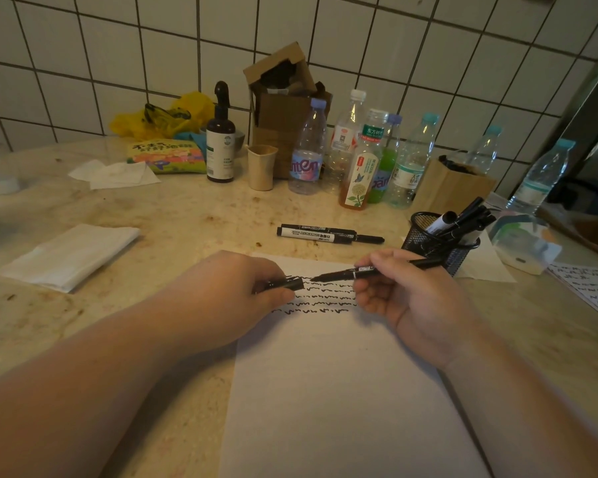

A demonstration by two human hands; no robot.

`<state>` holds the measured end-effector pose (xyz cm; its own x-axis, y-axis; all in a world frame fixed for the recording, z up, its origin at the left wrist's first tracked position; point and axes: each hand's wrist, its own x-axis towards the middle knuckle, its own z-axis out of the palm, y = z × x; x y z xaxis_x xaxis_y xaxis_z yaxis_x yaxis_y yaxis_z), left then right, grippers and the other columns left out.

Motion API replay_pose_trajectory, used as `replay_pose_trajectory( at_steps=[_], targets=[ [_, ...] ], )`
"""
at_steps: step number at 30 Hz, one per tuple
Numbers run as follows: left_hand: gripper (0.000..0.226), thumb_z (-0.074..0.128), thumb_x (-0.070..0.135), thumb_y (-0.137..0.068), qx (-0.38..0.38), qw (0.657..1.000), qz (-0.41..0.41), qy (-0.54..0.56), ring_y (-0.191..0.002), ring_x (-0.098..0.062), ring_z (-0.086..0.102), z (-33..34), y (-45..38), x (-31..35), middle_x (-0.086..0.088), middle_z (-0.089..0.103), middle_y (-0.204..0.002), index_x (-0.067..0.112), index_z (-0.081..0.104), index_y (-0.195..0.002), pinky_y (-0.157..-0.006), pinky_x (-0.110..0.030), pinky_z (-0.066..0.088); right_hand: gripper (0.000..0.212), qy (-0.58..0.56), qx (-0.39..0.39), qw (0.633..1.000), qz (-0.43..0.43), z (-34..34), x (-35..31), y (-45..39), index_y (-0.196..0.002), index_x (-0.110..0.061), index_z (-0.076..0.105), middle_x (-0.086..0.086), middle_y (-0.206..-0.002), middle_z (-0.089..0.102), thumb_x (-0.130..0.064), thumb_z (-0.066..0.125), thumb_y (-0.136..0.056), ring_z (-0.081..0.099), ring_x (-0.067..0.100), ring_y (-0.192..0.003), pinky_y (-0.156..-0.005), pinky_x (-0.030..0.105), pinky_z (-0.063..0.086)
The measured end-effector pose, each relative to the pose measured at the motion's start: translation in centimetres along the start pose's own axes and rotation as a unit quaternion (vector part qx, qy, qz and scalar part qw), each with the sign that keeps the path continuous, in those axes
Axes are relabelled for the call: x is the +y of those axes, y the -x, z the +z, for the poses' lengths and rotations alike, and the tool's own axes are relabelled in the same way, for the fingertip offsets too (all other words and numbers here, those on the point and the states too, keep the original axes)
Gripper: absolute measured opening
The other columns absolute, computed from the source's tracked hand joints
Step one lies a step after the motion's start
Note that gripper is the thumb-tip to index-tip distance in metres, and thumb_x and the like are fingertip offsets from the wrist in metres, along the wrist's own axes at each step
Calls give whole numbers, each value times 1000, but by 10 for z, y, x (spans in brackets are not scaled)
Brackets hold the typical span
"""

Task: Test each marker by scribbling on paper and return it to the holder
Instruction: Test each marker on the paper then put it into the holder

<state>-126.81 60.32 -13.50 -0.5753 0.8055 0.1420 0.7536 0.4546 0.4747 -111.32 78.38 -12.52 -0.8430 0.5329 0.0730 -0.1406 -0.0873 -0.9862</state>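
A white sheet of paper point(332, 381) lies in front of me with several wavy black scribble lines point(325, 298) near its top. My right hand point(408, 298) holds an uncapped black marker point(366, 272), its tip pointing left just above the scribbles. My left hand point(235, 291) grips the marker's black cap point(287, 283), a short gap from the tip. A black mesh holder point(435, 243) with several markers stands to the right. Two whiteboard markers point(325, 233) lie on the table behind the paper.
Plastic bottles point(359, 157), a brown spray bottle point(220, 146), a beige cup point(261, 167) and cardboard boxes point(283, 108) line the tiled wall. Folded tissue point(69, 257) lies at the left. Another scribbled sheet point(591, 288) sits at the right edge.
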Motion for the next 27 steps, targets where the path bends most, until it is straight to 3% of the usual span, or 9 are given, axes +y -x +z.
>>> replay_pose_trajectory(
  at_steps=[10,16,21,24,27],
  targets=[
    [20,58,53,-91,7,999,31,19,-73,-5,60,0,1,1,11,67,-81,42,68,-104,-68,-26,50,22,35,-36,999,-8,1,0,4,-89,-2,73,22,-77,71,-19,64,-79,67,28,-68,-64,33,54],
    [23,57,51,-92,18,998,56,15,-82,4,56,-1,1,3,18,64,-83,42,66,-112,-66,-12,42,14,100,-65,993,-8,2,-2,7,-85,-18,79,19,-87,76,-19,75,-72,71,26,-73,-69,34,56],
    [26,50,46,-97,18,997,73,1,-80,6,53,0,1,6,22,59,-83,42,63,-119,-63,-11,37,22,171,-63,983,-18,-2,-1,5,-89,-18,81,15,-80,76,-19,78,-67,66,22,-66,-64,33,52],
    [28,43,46,-99,30,998,59,7,-74,3,54,1,0,4,18,60,-77,40,65,-115,-59,-13,35,20,203,-60,977,0,-1,5,3,-88,-19,80,11,-70,74,-23,78,-69,56,21,-57,-52,26,44],
    [32,38,50,-100,20,999,38,-14,-70,0,53,3,0,3,15,58,-74,37,66,-109,-57,-14,34,16,198,-63,978,1,1,10,2,-85,-20,78,6,-59,65,-27,76,-71,48,21,-56,-49,24,37]
  ],
)
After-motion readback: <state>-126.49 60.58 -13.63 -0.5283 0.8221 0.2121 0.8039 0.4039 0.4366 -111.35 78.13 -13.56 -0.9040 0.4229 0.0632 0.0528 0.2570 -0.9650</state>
